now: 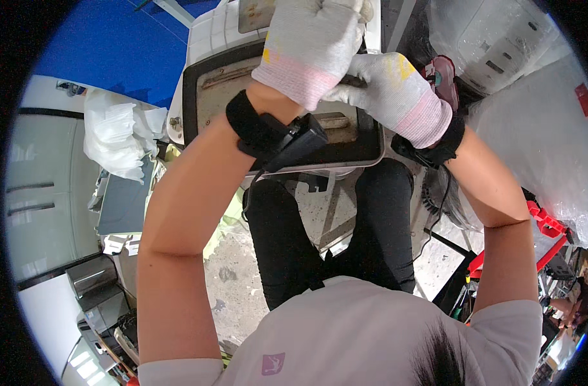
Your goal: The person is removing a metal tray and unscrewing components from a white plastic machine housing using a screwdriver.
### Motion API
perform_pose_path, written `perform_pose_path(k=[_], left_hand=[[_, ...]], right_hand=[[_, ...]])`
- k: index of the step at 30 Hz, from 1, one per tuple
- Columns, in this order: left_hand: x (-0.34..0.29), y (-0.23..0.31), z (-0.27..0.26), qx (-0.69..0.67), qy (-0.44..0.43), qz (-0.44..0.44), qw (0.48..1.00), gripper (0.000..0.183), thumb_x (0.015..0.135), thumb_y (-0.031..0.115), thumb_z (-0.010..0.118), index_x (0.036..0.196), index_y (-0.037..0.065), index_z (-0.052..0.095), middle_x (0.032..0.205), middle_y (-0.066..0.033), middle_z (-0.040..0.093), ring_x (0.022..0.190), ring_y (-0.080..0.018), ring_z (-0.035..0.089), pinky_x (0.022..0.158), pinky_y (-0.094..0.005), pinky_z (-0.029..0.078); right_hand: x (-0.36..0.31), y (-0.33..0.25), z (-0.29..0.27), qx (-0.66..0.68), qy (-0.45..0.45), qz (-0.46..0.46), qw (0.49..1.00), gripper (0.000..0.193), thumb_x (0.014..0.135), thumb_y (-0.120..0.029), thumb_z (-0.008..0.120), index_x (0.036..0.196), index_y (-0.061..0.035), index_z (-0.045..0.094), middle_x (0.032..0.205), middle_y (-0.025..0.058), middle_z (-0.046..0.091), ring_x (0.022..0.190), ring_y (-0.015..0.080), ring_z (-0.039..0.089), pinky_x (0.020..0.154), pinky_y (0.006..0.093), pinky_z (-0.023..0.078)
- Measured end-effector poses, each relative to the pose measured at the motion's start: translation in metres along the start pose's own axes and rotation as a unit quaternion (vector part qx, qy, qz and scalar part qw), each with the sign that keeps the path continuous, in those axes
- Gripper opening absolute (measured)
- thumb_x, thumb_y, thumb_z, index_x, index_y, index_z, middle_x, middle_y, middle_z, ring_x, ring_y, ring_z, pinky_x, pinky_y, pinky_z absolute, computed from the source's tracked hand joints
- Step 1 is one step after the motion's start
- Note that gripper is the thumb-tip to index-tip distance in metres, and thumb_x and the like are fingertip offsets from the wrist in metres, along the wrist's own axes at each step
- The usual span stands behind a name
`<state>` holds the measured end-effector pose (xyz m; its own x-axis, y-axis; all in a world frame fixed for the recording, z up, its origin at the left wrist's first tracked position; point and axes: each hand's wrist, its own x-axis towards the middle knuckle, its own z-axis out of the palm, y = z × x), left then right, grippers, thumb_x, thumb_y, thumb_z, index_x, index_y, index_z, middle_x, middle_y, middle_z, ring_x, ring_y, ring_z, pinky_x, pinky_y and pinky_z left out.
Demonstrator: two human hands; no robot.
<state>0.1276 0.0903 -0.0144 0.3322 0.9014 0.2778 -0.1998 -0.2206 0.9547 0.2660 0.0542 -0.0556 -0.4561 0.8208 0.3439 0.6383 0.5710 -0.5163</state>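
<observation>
In front of my knees stands a white-cased appliance [197, 40], its face framed by a dark border [189, 96] around a worn, stained beige panel [226, 96]. My left hand [313, 45], in a grey-white knit glove with a pink cuff, is over the far part of this panel. Its fingers are curled at the top edge of the view, and what they grip is hidden. Just right of it and nearer, my right hand [387, 90] wears a matching glove. Thumb and fingers bend around a small dark piece that I cannot make out. Black straps circle both wrists.
A blue surface [139, 55] lies at the far left, with crumpled white plastic [117, 132] below it. Film-wrapped white units [538, 148] stand close on the right. A pink-and-grey shoe-like object [443, 80] is near my right hand. Red-handled items [546, 219] sit by my right elbow.
</observation>
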Motion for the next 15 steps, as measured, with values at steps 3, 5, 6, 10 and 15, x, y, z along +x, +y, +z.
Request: perform_pose_path(k=[3, 5, 6, 10, 15], left_hand=[[-0.003, 0.01, 0.007, 0.0, 0.036, -0.015, 0.999, 0.041, 0.098, 0.042, 0.046, 0.076, 0.008, 0.052, 0.059, 0.0024, 0.044, 0.048, -0.0057, 0.041, 0.043, -0.0208, 0.032], [-0.003, 0.009, 0.008, -0.035, 0.062, -0.063, 0.996, 0.04, 0.097, 0.042, 0.047, 0.076, 0.009, 0.053, 0.06, 0.0026, 0.044, 0.049, -0.0051, 0.041, 0.043, -0.0206, 0.032], [-0.003, 0.005, 0.003, -0.023, 0.067, -0.035, 0.997, 0.04, 0.098, 0.042, 0.047, 0.078, 0.007, 0.053, 0.061, 0.0021, 0.046, 0.051, -0.006, 0.042, 0.046, -0.0214, 0.034], [-0.005, -0.007, 0.014, 0.183, 0.132, 0.181, 0.957, 0.038, 0.098, 0.036, 0.047, 0.082, 0.002, 0.055, 0.067, -0.0001, 0.053, 0.059, -0.0101, 0.047, 0.054, -0.025, 0.039], [-0.007, 0.001, 0.016, 0.134, -0.009, 0.062, 0.989, 0.032, 0.097, 0.028, 0.045, 0.079, 0.003, 0.054, 0.071, -0.0009, 0.051, 0.064, -0.0108, 0.046, 0.057, -0.0256, 0.039]], right_hand=[[0.001, 0.003, 0.004, -0.028, 0.017, -0.005, 0.999, 0.03, 0.082, -0.031, 0.067, 0.097, -0.005, 0.065, 0.084, 0.0156, 0.065, 0.082, 0.036, 0.063, 0.071, 0.0405, 0.05], [0.004, 0.008, 0.004, -0.017, 0.026, -0.022, 0.999, 0.03, 0.083, -0.032, 0.066, 0.095, -0.0047, 0.066, 0.084, 0.0157, 0.065, 0.083, 0.0359, 0.062, 0.072, 0.0412, 0.05], [0.007, 0.008, 0.001, -0.014, 0.002, -0.03, 0.999, 0.029, 0.083, -0.031, 0.066, 0.094, -0.0044, 0.066, 0.084, 0.0161, 0.065, 0.083, 0.0361, 0.062, 0.072, 0.0414, 0.05], [0.009, 0.019, -0.006, 0.015, -0.016, -0.128, 0.992, 0.028, 0.084, -0.03, 0.065, 0.092, -0.0037, 0.067, 0.084, 0.0167, 0.065, 0.083, 0.0364, 0.062, 0.073, 0.0418, 0.051], [0.002, 0.039, 0.0, -0.023, -0.056, -0.105, 0.993, 0.028, 0.085, -0.026, 0.064, 0.103, -0.0042, 0.063, 0.089, 0.0176, 0.065, 0.086, 0.0367, 0.062, 0.076, 0.0419, 0.05]])
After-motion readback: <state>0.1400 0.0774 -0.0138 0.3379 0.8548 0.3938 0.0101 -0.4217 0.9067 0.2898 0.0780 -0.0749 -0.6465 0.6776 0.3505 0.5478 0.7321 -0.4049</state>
